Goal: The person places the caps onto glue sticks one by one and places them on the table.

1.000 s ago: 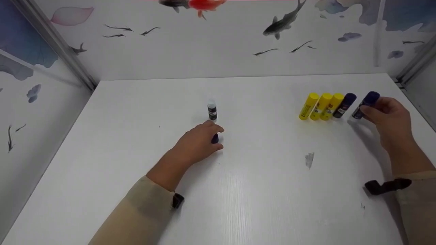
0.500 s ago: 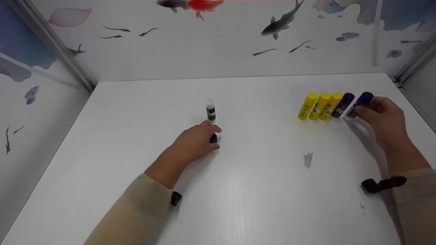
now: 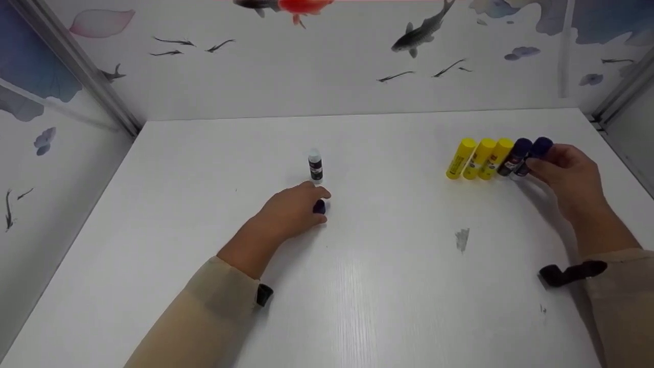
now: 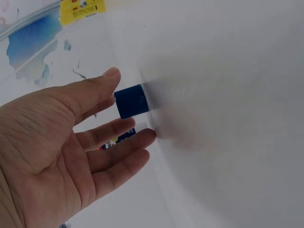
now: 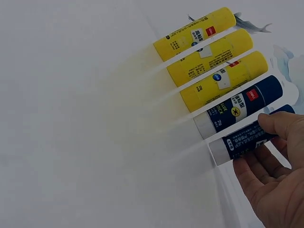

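Note:
In the head view my right hand [image 3: 575, 179] grips a dark blue glue stick [image 5: 247, 142] between thumb and fingers. It stands upright at the right end of a row, right beside another dark blue glue stick [image 5: 242, 107]. Three yellow glue sticks [image 5: 194, 33] continue that row. My left hand [image 3: 291, 212] is low over the middle of the table, thumb and fingers spread around a small blue cap [image 4: 132, 101] without closing on it. Just beyond those fingers stands an uncapped glue stick [image 3: 316, 167] with a dark label and pale top, partly hidden behind the fingers in the left wrist view.
The white table [image 3: 383, 286] meets a back wall [image 3: 347, 87] printed with fish. A grey smudge [image 3: 462, 240] marks the tabletop in front of the row. Black straps [image 3: 572, 273] hang at the sleeve cuffs.
My right hand has moved left with the dark blue glue stick, closing the gap to its neighbour in the row. The left hand has stayed around the cap.

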Demonstrator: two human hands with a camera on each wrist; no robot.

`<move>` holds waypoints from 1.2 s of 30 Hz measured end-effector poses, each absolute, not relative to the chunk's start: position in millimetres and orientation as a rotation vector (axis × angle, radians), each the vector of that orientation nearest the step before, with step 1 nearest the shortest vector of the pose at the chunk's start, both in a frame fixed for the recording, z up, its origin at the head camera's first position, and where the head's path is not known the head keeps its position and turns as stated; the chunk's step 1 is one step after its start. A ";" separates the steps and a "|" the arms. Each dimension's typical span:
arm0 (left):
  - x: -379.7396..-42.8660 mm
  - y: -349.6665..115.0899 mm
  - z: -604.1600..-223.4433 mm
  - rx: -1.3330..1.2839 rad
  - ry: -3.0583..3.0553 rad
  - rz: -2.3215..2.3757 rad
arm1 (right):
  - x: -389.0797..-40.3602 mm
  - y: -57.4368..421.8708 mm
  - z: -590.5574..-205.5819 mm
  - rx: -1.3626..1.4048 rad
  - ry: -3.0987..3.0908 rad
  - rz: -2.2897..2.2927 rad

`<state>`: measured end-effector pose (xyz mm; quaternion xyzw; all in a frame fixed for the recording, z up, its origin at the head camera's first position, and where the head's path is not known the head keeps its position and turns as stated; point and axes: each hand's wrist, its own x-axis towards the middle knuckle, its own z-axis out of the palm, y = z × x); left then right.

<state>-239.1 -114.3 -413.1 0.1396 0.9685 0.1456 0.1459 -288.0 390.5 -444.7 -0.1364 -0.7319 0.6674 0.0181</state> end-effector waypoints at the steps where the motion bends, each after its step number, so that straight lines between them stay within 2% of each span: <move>1: -239.7 -114.2 -413.1 0.406 2.787 0.416 | -287.9 390.6 -444.9 -0.425 -2.278 2.071; 36: -245.5 -107.5 -416.5 0.418 2.794 0.392 | -288.8 388.5 -446.0 -0.397 -2.350 1.999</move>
